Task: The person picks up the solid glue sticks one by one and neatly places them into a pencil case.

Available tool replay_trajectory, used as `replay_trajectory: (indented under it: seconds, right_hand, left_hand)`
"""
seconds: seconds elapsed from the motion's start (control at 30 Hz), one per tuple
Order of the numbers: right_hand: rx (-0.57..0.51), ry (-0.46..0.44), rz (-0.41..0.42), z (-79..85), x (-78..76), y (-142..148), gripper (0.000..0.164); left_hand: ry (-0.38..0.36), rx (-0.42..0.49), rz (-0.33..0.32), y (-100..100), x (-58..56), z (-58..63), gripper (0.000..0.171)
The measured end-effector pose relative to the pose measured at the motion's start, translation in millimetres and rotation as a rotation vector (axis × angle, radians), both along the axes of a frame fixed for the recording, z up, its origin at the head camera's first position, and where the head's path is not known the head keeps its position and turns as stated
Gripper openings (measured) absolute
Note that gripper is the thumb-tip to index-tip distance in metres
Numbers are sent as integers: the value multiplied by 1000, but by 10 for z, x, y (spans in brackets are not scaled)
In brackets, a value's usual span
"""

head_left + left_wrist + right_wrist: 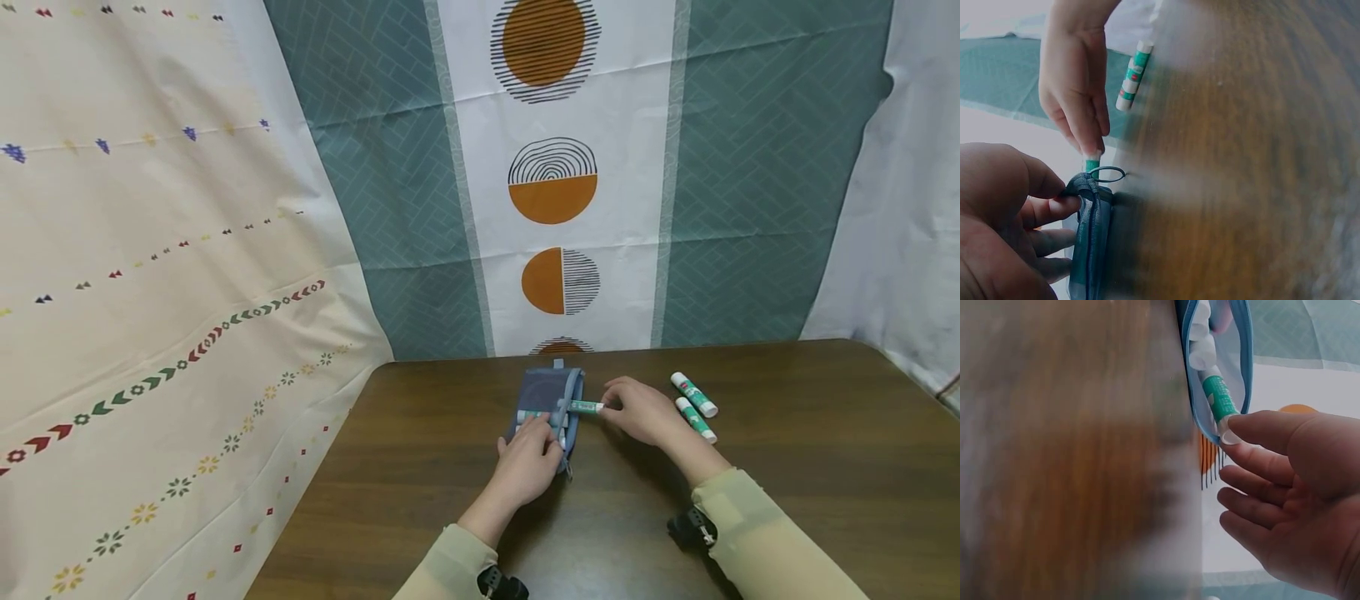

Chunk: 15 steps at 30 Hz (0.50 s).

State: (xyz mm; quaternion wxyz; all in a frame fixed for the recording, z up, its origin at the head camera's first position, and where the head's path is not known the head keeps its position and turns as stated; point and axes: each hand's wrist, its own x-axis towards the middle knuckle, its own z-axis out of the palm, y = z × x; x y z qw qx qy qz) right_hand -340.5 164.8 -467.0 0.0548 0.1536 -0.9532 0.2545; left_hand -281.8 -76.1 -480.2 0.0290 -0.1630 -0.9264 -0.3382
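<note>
A blue-grey zippered pouch [542, 385] lies on the table, its zip open along the right side. My left hand [527, 463] pinches the pouch's edge between thumb and index finger, the other fingers against its face. With thumb and index finger, my right hand [643, 410] holds the end of a glue stick [1219, 397], white with a green label. That stick is partly inside the pouch opening, its held end sticking out. Other white glue sticks [1202, 352] show inside the pouch, beside the held one.
Two more glue sticks, one farther back [694, 394] and one nearer [696, 420], lie on the brown wooden table [825, 467] to the right of my right hand. A patterned cloth [405, 167] hangs behind the table, and another [187, 333] hangs at the left.
</note>
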Motion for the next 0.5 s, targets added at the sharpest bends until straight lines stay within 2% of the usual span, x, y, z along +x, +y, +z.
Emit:
replay_trajectory:
  seconds: [0.2, 0.23, 0.33, 0.43, 0.47, 0.5]
  right_hand:
    - [-32, -36, 37, -42, -83, -33, 14]
    - [-38, -10, 55, -111, -143, -17, 16]
    - [-61, -6, 88, -132, -196, -32, 17]
    - [-84, -27, 106, -170, -268, -47, 17]
    - [-94, -61, 102, -140, -265, -66, 15]
    - [-94, -55, 104, -225, -343, -57, 15]
  left_hand:
    - [-7, -8, 3, 8, 7, -1, 21]
    - [-8, -9, 3, 9, 7, -1, 21]
    - [-17, -5, 2, 10, 2, 7, 23]
    - [-25, -8, 4, 11, -10, 11, 24]
    - [-26, -10, 5, 11, -16, 11, 25]
    - [-30, -14, 6, 11, -21, 7, 25]
